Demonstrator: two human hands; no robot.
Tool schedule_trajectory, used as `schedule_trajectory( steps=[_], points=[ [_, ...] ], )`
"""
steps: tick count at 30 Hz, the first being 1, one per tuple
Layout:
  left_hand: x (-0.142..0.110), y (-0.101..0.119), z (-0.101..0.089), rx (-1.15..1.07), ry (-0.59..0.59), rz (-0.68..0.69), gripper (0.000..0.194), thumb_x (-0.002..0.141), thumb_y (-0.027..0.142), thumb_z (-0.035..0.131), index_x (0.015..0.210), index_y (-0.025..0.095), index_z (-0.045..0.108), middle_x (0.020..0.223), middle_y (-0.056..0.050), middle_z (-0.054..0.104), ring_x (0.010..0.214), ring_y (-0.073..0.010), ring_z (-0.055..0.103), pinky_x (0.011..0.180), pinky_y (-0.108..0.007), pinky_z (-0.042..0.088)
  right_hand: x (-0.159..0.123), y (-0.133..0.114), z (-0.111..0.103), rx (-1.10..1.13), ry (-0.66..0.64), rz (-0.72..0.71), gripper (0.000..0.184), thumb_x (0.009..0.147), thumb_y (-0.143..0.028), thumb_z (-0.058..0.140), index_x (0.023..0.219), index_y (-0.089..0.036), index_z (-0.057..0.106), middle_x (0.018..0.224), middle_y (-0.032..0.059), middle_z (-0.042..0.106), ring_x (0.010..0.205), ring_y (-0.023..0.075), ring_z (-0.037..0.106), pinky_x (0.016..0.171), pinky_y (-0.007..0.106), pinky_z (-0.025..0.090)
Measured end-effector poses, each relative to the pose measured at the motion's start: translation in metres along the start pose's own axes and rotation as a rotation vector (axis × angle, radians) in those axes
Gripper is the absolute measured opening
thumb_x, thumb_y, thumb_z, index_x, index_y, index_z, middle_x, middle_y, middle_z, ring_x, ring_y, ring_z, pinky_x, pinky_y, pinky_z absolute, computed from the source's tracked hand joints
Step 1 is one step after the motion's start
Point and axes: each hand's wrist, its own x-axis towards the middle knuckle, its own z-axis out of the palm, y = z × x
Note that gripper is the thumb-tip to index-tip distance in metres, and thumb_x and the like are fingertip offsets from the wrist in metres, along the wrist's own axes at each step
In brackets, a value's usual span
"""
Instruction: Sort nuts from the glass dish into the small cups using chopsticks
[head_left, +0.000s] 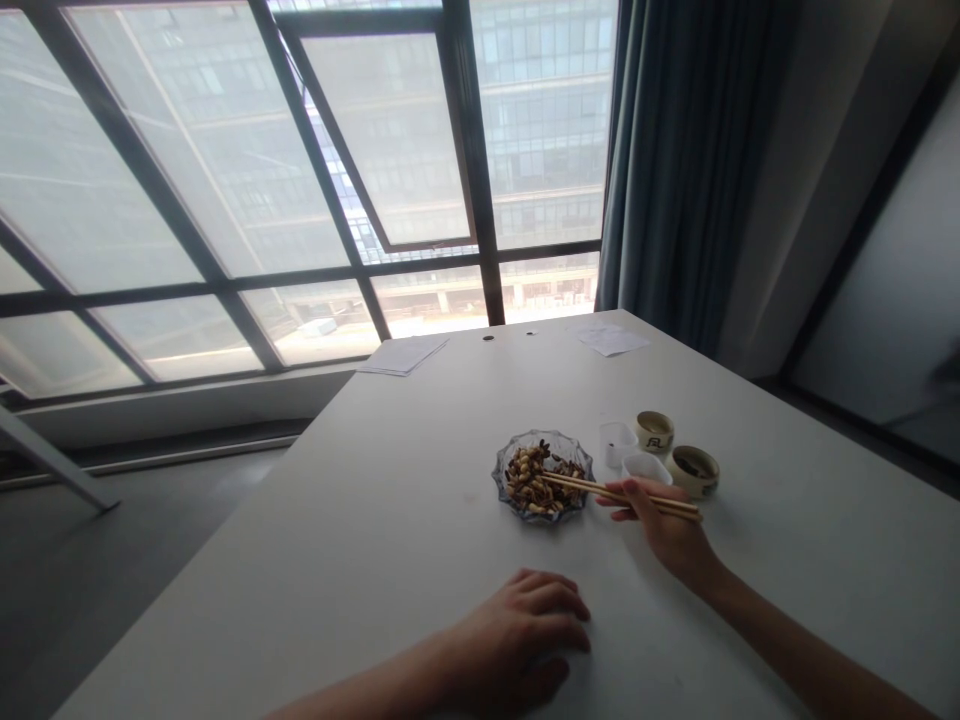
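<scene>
A pair of wooden chopsticks [592, 487] is in my right hand [667, 525], its fingers wrapped round them. Their tips reach into a scalloped clear glass bowl [499, 490] and touch the mixed nuts or beans [536, 490] heaped there, some pale and some dark brown. Whether the tips pinch a piece is too small to tell. Nearer to me, my left hand [525, 630] rests palm down on the table with its fingers loosely bent and apart, holding nothing.
Behind my right hand stand two small clear plastic cups [616, 445] and two beige ceramic bowls [695, 475]; the nearer bowl has dark pieces in it. Paper sheets [405, 355] lie at the far left of the white table [360, 530], another paper [613, 340] at the far right.
</scene>
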Motion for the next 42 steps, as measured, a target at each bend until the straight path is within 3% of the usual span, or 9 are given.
schedule_trajectory(
  steps=[7, 14, 19, 24, 30, 34, 42],
  points=[
    [0.002, 0.0, -0.001, -0.002, -0.002, 0.01, 0.033, 0.093, 0.02, 0.067, 0.125, 0.028, 0.064, 0.136, -0.007, 0.069, 0.137, -0.0279, 0.058, 0.12, -0.043, 0.042, 0.004, -0.003, 0.0, -0.059, 0.001, 0.003, 0.045, 0.093, -0.059, 0.073, 0.095, -0.015, 0.083, 0.09, 0.0135, 0.084, 0.081, 0.0297, 0.083, 0.067, 0.037, 0.071],
    [0.002, 0.0, 0.0, -0.002, -0.003, 0.005, 0.033, 0.092, 0.021, 0.068, 0.124, 0.028, 0.064, 0.135, -0.006, 0.069, 0.136, -0.0279, 0.058, 0.118, -0.043, 0.042, 0.005, 0.0, 0.004, -0.059, -0.054, -0.014, 0.044, 0.094, -0.058, 0.074, 0.099, -0.015, 0.083, 0.098, 0.0144, 0.084, 0.09, 0.0312, 0.083, 0.071, 0.038, 0.071],
    [0.002, 0.0, 0.0, 0.002, 0.001, 0.007, 0.033, 0.092, 0.019, 0.067, 0.124, 0.028, 0.065, 0.135, -0.007, 0.069, 0.135, -0.0279, 0.059, 0.118, -0.043, 0.042, 0.004, 0.002, 0.006, -0.039, 0.025, -0.013, 0.046, 0.093, -0.06, 0.074, 0.095, -0.015, 0.083, 0.092, 0.0146, 0.084, 0.083, 0.0309, 0.083, 0.073, 0.04, 0.072],
    [0.001, 0.0, -0.001, -0.008, -0.001, 0.003, 0.034, 0.093, 0.021, 0.067, 0.126, 0.028, 0.064, 0.136, -0.007, 0.069, 0.136, -0.0279, 0.058, 0.118, -0.043, 0.042, 0.005, -0.013, -0.002, -0.049, 0.128, -0.058, 0.047, 0.09, -0.062, 0.075, 0.093, -0.016, 0.083, 0.088, 0.0136, 0.084, 0.078, 0.0294, 0.083, 0.07, 0.038, 0.072],
    [0.001, 0.001, -0.002, -0.015, -0.02, -0.002, 0.034, 0.093, 0.021, 0.066, 0.126, 0.028, 0.065, 0.136, -0.008, 0.068, 0.136, -0.0291, 0.058, 0.117, -0.045, 0.043, 0.015, -0.037, -0.037, -0.068, 0.377, -0.16, 0.043, 0.091, -0.061, 0.075, 0.094, -0.018, 0.082, 0.087, 0.0116, 0.084, 0.077, 0.0285, 0.083, 0.072, 0.036, 0.071],
    [0.0, 0.0, -0.002, -0.016, -0.022, -0.008, 0.034, 0.094, 0.021, 0.066, 0.127, 0.028, 0.065, 0.137, -0.008, 0.068, 0.137, -0.0294, 0.058, 0.118, -0.045, 0.043, 0.023, -0.04, -0.058, -0.111, 0.52, -0.2, 0.043, 0.09, -0.06, 0.075, 0.091, -0.018, 0.082, 0.085, 0.0113, 0.084, 0.074, 0.029, 0.082, 0.07, 0.037, 0.071],
    [0.0, -0.001, -0.001, -0.007, -0.014, -0.015, 0.036, 0.091, 0.018, 0.067, 0.125, 0.029, 0.064, 0.137, -0.007, 0.068, 0.137, -0.0293, 0.057, 0.119, -0.045, 0.043, 0.026, -0.033, -0.064, -0.122, 0.498, -0.169, 0.045, 0.091, -0.061, 0.074, 0.088, -0.017, 0.079, 0.08, 0.012, 0.082, 0.069, 0.0277, 0.081, 0.067, 0.035, 0.07]
  ],
)
